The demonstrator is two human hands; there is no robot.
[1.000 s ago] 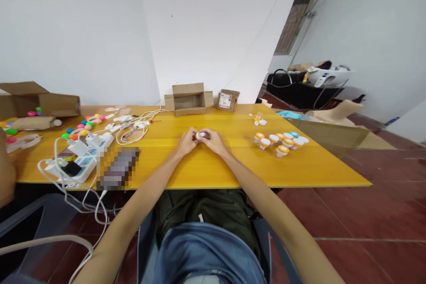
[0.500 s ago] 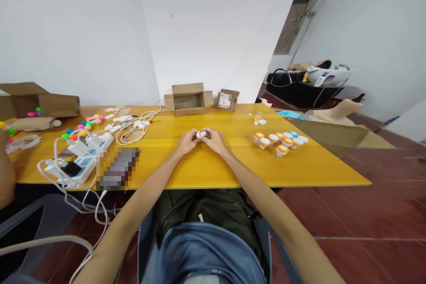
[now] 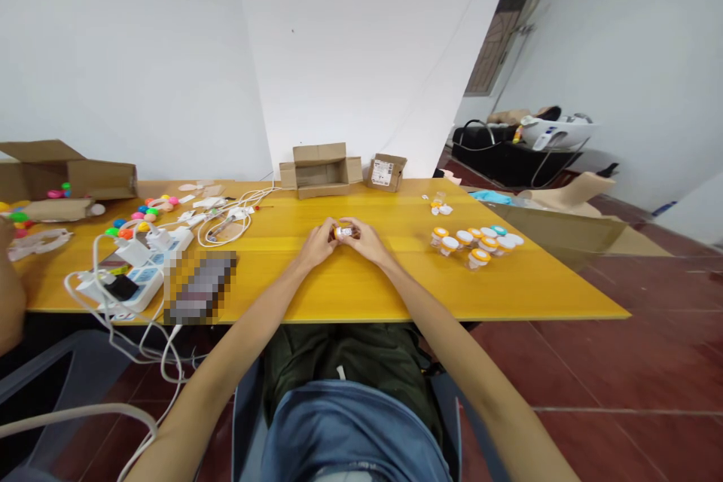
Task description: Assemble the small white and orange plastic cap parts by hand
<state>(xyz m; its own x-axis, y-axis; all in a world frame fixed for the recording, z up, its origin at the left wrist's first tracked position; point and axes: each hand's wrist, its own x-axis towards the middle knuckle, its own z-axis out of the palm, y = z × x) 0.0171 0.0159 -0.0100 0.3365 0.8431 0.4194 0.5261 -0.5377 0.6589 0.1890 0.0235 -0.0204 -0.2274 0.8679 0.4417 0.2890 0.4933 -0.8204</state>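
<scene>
At the far left of the yellow wooden table [image 3: 350,290], an open brown cardboard box [image 3: 105,182] stands near the wall, with another person's bare arm [image 3: 10,297] at the left edge on the near side. Right of the box lie small plastic balls in pink, green, blue and orange [image 3: 138,217]; nearer, a long white plastic power strip [image 3: 147,282] carries several plugs, with a dark rectangular device [image 3: 203,288], blurred out, just to its right. In the middle, the person's left hand [image 3: 319,243] is closed around the left end of a small container with a white label and an orange patch [image 3: 345,232], and the right hand [image 3: 366,242] is clamped on its right end. The container sits between the two hands above the middle of the table; whether it touches the tabletop cannot be told. Beyond them, at the far edge, stand an open brown cardboard carton [image 3: 323,178] and, to its right, a smaller brown cardboard box with a white printed label [image 3: 382,172]. Farther right, clear plastic jars with orange, white and teal lids [image 3: 479,256] stand close together, well apart from the right hand.
</scene>
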